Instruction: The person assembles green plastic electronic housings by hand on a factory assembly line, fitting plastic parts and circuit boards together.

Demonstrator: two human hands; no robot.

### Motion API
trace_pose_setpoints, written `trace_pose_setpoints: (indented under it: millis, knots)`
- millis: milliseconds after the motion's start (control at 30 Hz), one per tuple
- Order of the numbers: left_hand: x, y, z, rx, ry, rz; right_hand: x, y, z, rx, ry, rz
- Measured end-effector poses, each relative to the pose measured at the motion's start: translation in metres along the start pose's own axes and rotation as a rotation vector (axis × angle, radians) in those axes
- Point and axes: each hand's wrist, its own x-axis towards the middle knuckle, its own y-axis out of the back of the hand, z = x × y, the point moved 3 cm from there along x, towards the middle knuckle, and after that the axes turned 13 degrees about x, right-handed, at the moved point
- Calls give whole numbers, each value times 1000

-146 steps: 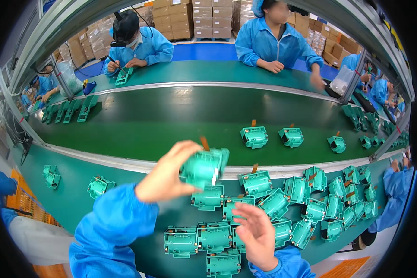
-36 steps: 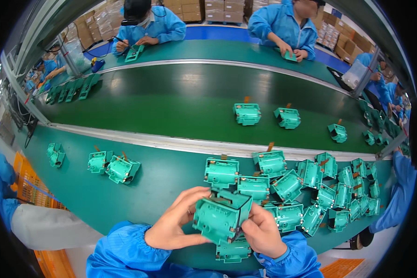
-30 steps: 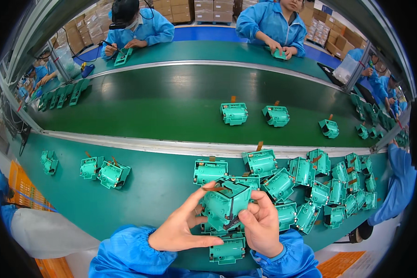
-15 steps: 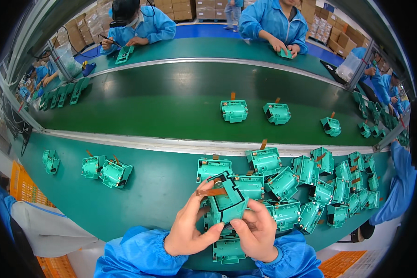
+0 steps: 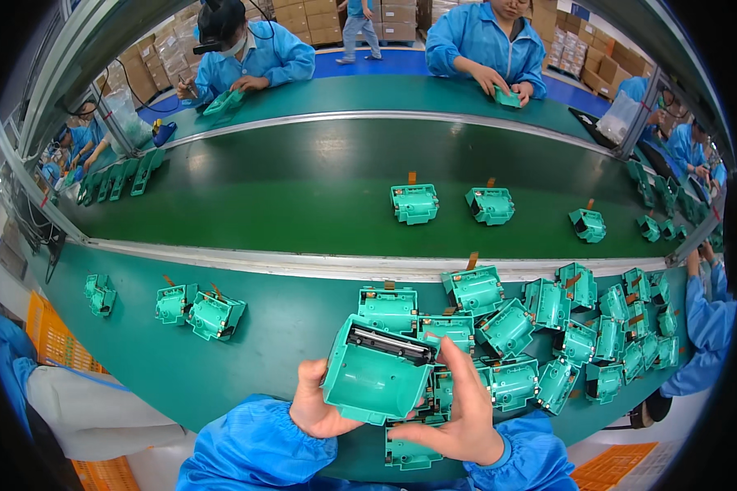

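Above the near edge of the bench I hold a green plastic housing (image 5: 377,378), tilted so that its smooth hollow side faces up. A black strip with a shiny metal rod runs along its upper edge. My left hand (image 5: 315,405) is closed on the housing's left side, its fingers partly hidden underneath. At the right end, my right hand (image 5: 471,417) curves around the housing. Its index finger lies against the upper right corner, and the thumb stretches below the lower edge. Directly beyond sits a similar housing (image 5: 387,308) with an orange-brown flex strip.
Several like housings (image 5: 508,327) crowd the bench's right side; a small group (image 5: 215,315) lies left. Across a metal rail runs a green conveyor belt (image 5: 287,188) carrying more housings. Two people (image 5: 258,53) work opposite. Orange crates (image 5: 57,331) stand beside the bench.
The housing in my hands has been turned over: its outer side with the flex strip faced up before, and its hollow side does now. My right thumb has moved away from the left one.
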Motion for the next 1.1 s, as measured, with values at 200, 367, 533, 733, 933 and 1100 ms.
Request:
trace_pose_setpoints:
  millis: [200, 367, 533, 733, 933, 1100]
  knots:
    - [3, 6, -6, 23, -37, -38, -6, 0, 7, 113, 4, 31]
    - [-3, 1, 0, 32, -69, -124, -5, -3, 6, 119, -31, 46]
    - [-18, -28, 53, 682, -525, 219, 1, 2, -1, 41, -30, 87]
    - [-54, 17, 75, 2167, -556, 1080, 2, -4, -6, 72, -20, 5]
    - [-63, 43, 80, 2442, -575, 1283, 6, -6, -6, 72, -19, 1]
    - [-75, 73, 103, 2381, -381, 1461, 1, -1, -9, 86, -17, 23]
